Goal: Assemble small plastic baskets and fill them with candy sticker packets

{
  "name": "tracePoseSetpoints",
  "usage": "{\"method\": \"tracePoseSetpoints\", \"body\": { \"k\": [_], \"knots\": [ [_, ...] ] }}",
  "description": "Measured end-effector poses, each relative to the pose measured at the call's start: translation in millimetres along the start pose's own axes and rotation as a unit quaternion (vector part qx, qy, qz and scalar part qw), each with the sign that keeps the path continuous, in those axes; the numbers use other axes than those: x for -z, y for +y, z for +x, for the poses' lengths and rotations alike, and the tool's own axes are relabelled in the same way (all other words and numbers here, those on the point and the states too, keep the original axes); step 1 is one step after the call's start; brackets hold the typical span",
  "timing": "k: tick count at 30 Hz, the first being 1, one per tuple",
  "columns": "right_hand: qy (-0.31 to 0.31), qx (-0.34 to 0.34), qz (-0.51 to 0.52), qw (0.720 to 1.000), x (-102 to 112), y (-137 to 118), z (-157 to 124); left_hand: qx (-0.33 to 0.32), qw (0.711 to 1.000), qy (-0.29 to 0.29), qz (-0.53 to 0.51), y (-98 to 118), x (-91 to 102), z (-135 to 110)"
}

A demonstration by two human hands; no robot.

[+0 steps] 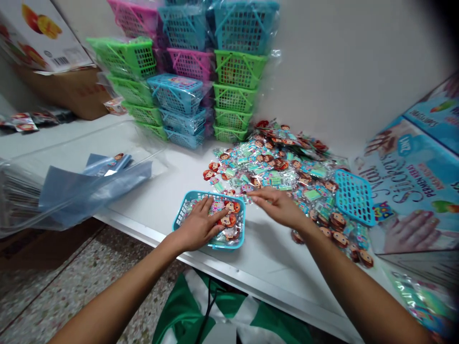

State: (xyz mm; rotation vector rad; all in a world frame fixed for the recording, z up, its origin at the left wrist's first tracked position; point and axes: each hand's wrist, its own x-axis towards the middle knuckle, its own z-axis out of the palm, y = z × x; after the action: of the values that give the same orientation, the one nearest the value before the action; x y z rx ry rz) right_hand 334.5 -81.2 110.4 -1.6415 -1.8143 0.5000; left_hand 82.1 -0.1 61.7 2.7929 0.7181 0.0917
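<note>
A small blue plastic basket stands near the table's front edge, filled with shiny packets that carry red-haired doll figures. My left hand lies on these packets with its fingers spread. Just right of the basket, my right hand hovers with its fingers stretched out to the left, near the close edge of a big heap of similar packets. Nothing shows in the right hand. On the heap's right side rests a flat blue lattice lid.
Behind stand stacked, plastic-wrapped baskets in green, blue and pink. To the left lie clear plastic bags with blue sheets. A brown carton sits at back left; printed sticker boxes stand right.
</note>
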Motion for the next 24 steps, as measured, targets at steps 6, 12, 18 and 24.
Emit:
{"method": "tracePoseSetpoints", "body": {
  "k": [6,12,18,24],
  "knots": [
    [-0.124,0.065,-0.163,0.977,-41,-11,7,-0.005,1.000,0.008,-0.001,-1,-3.6,1],
    [-0.220,0.052,-0.271,0.936,-29,-15,23,-0.009,1.000,0.014,0.001,-3,-8.0,2],
    [-0.244,0.029,-0.362,0.899,-43,-43,34,-0.015,1.000,0.020,0.006,-2,-6.7,1],
    [-0.129,-0.029,-0.211,0.969,-5,-9,14,-0.011,0.999,0.043,0.023,-9,-13.2,-1]
  ]
}}
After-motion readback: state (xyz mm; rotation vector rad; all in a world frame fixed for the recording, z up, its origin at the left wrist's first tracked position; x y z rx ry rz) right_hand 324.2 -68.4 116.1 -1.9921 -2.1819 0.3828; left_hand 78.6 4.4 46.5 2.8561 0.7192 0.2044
